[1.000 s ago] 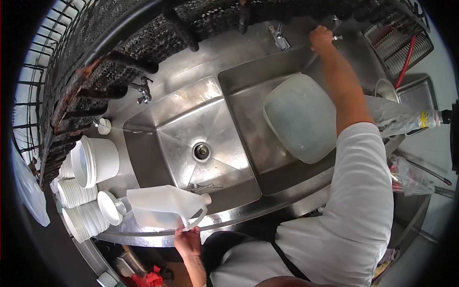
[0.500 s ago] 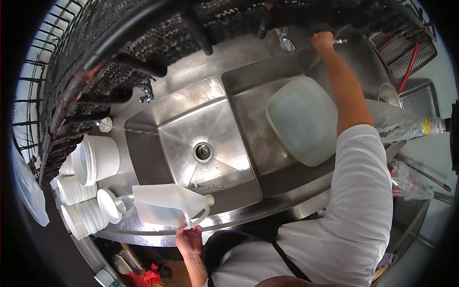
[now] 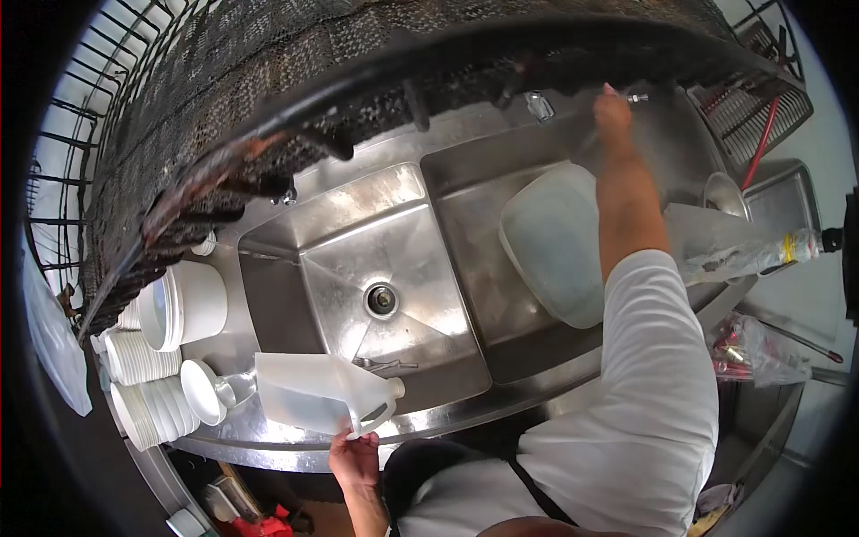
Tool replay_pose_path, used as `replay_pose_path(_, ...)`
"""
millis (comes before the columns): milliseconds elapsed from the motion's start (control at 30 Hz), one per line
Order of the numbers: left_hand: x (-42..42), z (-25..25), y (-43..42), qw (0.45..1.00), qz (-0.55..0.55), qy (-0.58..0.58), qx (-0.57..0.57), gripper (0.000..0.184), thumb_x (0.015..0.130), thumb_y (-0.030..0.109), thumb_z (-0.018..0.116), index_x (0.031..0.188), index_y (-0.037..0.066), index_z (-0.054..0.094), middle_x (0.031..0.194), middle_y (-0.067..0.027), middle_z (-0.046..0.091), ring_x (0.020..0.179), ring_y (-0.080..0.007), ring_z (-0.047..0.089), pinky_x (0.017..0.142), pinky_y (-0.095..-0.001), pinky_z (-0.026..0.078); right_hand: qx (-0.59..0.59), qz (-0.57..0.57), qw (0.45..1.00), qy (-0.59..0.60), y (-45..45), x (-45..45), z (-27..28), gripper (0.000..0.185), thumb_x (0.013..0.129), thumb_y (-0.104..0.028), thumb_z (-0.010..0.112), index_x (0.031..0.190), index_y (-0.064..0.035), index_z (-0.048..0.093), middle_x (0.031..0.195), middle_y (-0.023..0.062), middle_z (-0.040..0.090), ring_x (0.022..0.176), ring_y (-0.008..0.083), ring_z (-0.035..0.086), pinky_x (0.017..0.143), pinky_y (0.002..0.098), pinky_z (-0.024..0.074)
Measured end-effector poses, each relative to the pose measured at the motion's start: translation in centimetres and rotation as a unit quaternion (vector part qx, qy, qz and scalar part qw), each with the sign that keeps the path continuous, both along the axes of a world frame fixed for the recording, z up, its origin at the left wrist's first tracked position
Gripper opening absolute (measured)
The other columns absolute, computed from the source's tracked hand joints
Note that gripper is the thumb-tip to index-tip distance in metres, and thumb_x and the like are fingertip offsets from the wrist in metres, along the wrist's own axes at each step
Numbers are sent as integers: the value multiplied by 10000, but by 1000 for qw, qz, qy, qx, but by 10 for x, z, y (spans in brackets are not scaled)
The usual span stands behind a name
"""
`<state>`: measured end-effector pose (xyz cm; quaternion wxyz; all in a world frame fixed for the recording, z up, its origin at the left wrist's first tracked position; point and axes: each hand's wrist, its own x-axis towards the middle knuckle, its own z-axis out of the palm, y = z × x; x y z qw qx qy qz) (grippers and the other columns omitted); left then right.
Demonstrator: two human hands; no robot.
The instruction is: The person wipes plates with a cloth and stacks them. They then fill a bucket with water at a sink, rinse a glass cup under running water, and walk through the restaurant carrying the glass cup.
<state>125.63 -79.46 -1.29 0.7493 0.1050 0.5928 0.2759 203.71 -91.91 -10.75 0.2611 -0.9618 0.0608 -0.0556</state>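
Observation:
My left hand (image 3: 356, 461) is closed on the handle of a cut-open translucent plastic jug (image 3: 309, 385). The jug lies tilted over the front rim of the left sink basin (image 3: 394, 242), its open end toward the stacked dishes. Stretched to the back wall of the sink, my right hand (image 3: 613, 115) is closed beside a small metal tap fitting (image 3: 637, 98). What its fingers grip, if anything, cannot be made out. Below that arm, a large translucent plastic tub (image 3: 555, 246) rests in the right basin. Some forks (image 3: 385, 364) lie near the jug's neck.
A dark wire rack (image 3: 358, 98) hangs low over the back of the sink. White buckets (image 3: 201, 300), stacked plates (image 3: 143, 353) and a bowl (image 3: 204, 391) crowd the left end. At right stand a plastic-wrapped bottle shape (image 3: 752, 246) and a metal tray (image 3: 786, 201).
The view has shifted, so the rack now covers more of the back and the taps. My right arm has swung slightly left, its hand still by the fitting. My left hand keeps the jug.

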Motion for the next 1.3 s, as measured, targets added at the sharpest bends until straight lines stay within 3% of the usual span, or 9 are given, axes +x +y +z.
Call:
replay_pose_path(100,4,-6,1,1000,-9,-20,5,220,835,139,585,1046,80,593,849,-50,629,702,-194,577,716,-362,498,221,-155,961,58,32,-45,-1,710,951,-552,372,1167,93,575,1186,314,584,1169,434,534,994,482,407)
replay_pose_path(200,7,-14,1,997,-38,-61,17,253,828,135,601,1076,83,590,870,-46,628,702,-193,578,725,-371,501,280,-149,948,-7,48,-110,-68,761,941,-593,360,1157,113,546,1203,317,565,1166,445,519,1005,478,388)
replay_pose_path(233,7,-15,1,996,-49,-75,21,271,827,135,606,1093,84,589,879,-44,629,700,-192,578,729,-375,502,363,-109,925,23,49,-176,-34,725,952,-583,359,1187,79,539,1247,290,549,1162,447,513,987,472,392)
replay_pose_path(367,12,-2,-2,991,-95,-70,63,413,857,160,593,1257,81,528,1016,-70,633,786,-230,651,702,-358,564,522,81,846,72,32,-383,3,397,976,-390,532,1051,-2,558,929,30,572,866,106,499,801,265,413)
replay_pose_path(500,9,-16,-2,983,-123,-101,93,298,921,193,551,1208,118,520,1034,-87,639,702,-221,643,693,-362,565,430,412,795,117,9,-542,46,239,924,-270,644,937,-35,601,785,-11,541,661,93,485,566,263,403)
replay_pose_path(700,4,7,-18,969,-145,-182,81,228,948,195,545,1141,109,457,948,-73,623,738,-177,632,707,-335,538,236,636,734,-31,7,-625,94,340,771,-268,780,933,-11,627,816,106,589,661,232,571,596,338,480)
replay_pose_path(833,-25,14,-13,943,-193,-251,105,299,975,281,533,1159,75,419,968,-124,643,779,-171,624,756,-317,509,237,605,754,-91,8,-667,90,230,793,-209,748,901,-39,637,825,130,603,713,346,590,623,405,487)
replay_pose_path(1000,-92,12,2,935,-227,-213,171,436,960,344,560,1278,53,488,961,-153,683,832,-190,658,810,-318,525,323,417,848,53,14,-666,85,214,942,-185,565,836,-1,534,690,141,543,640,197,545,570,339,427)
replay_pose_path(1300,-232,-44,-15,953,76,51,290,284,956,210,587,1182,52,519,886,-76,626,739,-126,564,681,-249,461,271,286,912,-113,-7,-559,97,221,967,-231,537,928,-15,515,758,191,602,678,367,570,631,435,447)
